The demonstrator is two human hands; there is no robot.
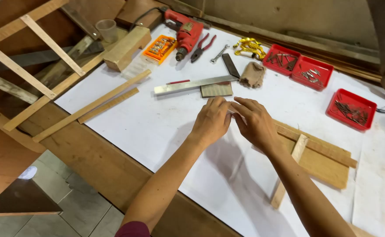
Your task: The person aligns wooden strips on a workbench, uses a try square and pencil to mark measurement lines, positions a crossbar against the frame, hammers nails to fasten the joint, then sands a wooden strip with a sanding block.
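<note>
Left hand (213, 119) and right hand (254, 122) meeting fingertip to fingertip over white worktop (157, 127), fingers curled nearly closed, pinching something small and pale, too hidden to identify, just below sandpaper block (216, 90) and steel try square (192, 84), wooden boards (324, 162) beside right wrist

A woodworking shop: white-topped wooden counter (157, 127) w/ red electric drill (187, 33), steel try square (197, 82), red-handled pliers (202, 47), red plastic trays of nails (351, 109), loose pale wood strips (91, 105), timber frames (30, 61) alongside.
</note>
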